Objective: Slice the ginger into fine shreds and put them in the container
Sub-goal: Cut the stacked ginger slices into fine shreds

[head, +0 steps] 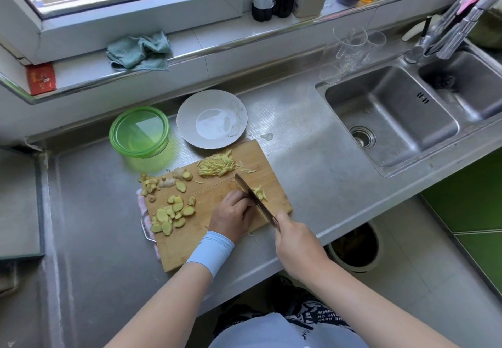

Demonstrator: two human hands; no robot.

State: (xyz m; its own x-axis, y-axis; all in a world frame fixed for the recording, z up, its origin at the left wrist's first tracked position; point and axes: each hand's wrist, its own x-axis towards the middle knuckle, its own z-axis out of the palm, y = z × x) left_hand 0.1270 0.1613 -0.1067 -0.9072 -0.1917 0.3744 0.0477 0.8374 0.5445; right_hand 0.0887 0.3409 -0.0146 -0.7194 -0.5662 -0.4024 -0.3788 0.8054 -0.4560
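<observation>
The left hand (233, 214) curls against the blade; what its grip pins is hidden, so I cannot tell. The right hand (293, 236) has its grip clamped on the dark-bladed kitchen knife (254, 198), covering the handle. Fine pale yellow ginger shreds (216, 167) lie heaped at the far edge of the wooden cutting board (214, 190), on the steel counter (298, 171).

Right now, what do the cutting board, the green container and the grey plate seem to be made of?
The cutting board looks like bamboo or light wood, matte: pale brown with straight grain lines. The green container seems translucent plastic, glossy: a bright reflection lies on its top. The grey plate is probably glazed ceramic, perhaps melamine: smooth with a soft sheen.
</observation>
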